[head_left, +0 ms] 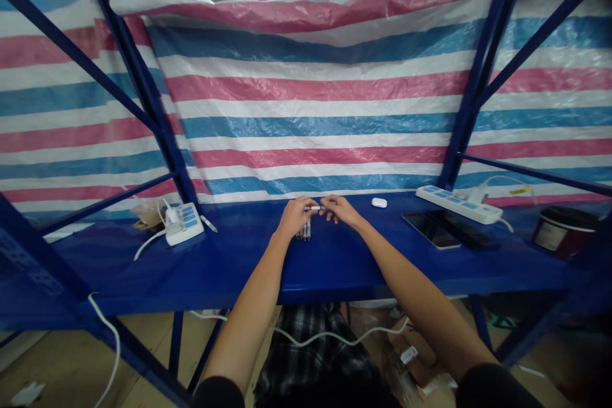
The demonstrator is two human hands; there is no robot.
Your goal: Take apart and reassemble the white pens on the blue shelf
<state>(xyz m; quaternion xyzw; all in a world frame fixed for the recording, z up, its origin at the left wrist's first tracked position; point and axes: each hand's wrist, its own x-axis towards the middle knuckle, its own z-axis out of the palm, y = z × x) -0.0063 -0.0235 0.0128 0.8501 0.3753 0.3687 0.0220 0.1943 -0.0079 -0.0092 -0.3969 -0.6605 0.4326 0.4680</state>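
A slim pen [313, 208] lies crosswise between my two hands, just above the blue tabletop [335, 268]. Its left end is pinched by my left hand [293, 215], which is closed. The fingers of my right hand [338, 209] close on the other end. Several similar pens [304, 231] lie side by side on the table, right below and partly covered by my left hand. The pens look grey and white with dark tips; fine detail is too small to make out.
A power strip [185, 224] and a single pen [209, 224] lie at left. To the right are a white earbud case [379, 203], a phone [431, 231], a dark flat object [463, 229], another power strip [459, 204] and a dark tub [564, 231]. Blue posts flank the striped sheet.
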